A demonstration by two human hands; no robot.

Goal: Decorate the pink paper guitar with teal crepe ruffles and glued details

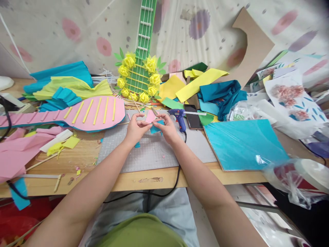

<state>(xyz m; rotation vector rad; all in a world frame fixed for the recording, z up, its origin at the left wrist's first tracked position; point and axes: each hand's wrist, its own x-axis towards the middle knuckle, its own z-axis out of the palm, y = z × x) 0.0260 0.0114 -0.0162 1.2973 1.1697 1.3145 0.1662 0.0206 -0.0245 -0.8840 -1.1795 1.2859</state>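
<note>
A small piece of blue paper (155, 127) is held just above the grey cutting mat (144, 161). My right hand (168, 129) is closed on it, thumb and fingers pinched together. From the other side, the thumb and forefinger of my left hand (137, 129) pinch at the paper's left edge. Behind my fingertips shows a bit of pink paper (151, 116). A blue scrap (137, 145) lies on the mat below my left hand. Just right of my right hand is a blue glue gun (180, 120), with a glue stick (195, 113) poking out of its back.
A green paper guitar (140, 73) ringed with yellow flowers stands at the back. To the left lies a pink guitar shape (96, 111) with yellow strips. A phone (194, 117) and a blue panel (246, 144) lie to the right. The black cord (178, 175) drops over the table edge.
</note>
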